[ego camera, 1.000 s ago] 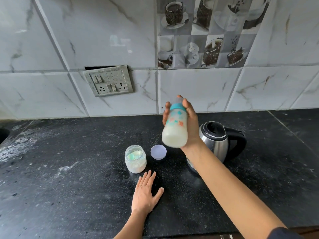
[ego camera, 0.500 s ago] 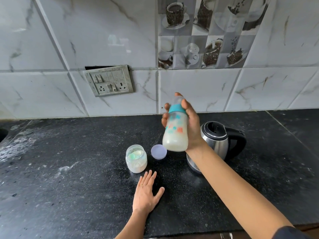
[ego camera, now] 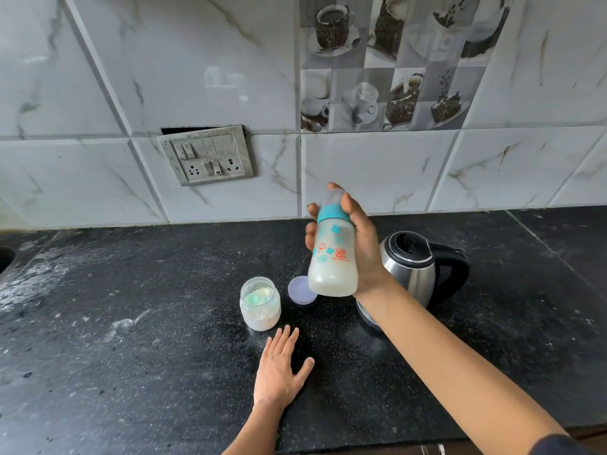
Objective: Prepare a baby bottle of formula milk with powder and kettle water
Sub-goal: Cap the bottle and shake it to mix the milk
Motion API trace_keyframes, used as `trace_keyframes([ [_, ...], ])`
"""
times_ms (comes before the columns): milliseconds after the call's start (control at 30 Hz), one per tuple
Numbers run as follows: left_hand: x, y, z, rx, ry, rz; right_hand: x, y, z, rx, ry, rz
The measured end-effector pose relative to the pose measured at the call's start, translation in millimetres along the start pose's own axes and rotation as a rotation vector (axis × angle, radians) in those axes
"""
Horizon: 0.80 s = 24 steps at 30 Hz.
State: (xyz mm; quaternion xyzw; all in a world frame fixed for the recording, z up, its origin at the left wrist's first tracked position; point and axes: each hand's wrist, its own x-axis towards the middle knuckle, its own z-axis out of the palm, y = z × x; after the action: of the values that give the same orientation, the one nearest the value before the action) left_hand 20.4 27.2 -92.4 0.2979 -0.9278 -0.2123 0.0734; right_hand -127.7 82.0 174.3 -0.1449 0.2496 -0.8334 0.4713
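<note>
A black speckled stone counter, dusted with white powder on its left side, runs below a wall of white marble-look tiles. A grey switch panel is set in the wall. On the counter at right stands a steel electric kettle with a black lid and handle, lid closed. The right hand is raised above the counter, fingers wrapped around a baby bottle with a teal collar; the bottle is upright and holds milky white liquid in its lower part. The left hand lies flat on the counter, palm down, fingers spread, holding nothing. Just beyond its fingertips stands an open jar of white powder, a green scoop inside. Its lilac lid lies beside it.
</note>
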Motion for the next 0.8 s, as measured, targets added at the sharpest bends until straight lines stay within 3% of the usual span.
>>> trace_keyframes([
  [167, 0, 0, 1, 0.001, -0.002, 0.0, 10, -12, -3, 0.178, 0.217, -0.02],
  [300, 0, 0, 1, 0.001, 0.0, 0.0, 8, -7, -8, 0.073, 0.249, 0.036],
  [400, 1, 1, 1, 0.006, 0.002, 0.001, 17, -7, -13, 0.18, 0.319, -0.002],
  [533, 0, 0, 1, 0.01, 0.006, -0.002, 12, 4, -22, 0.235, 0.232, 0.107],
  [667, 1, 1, 2, 0.007, 0.005, 0.001, 11, -2, -24, 0.248, 0.199, 0.092],
  [800, 0, 1, 1, 0.005, 0.009, -0.003, 1, -1, -17, 0.105, 0.0, 0.221],
])
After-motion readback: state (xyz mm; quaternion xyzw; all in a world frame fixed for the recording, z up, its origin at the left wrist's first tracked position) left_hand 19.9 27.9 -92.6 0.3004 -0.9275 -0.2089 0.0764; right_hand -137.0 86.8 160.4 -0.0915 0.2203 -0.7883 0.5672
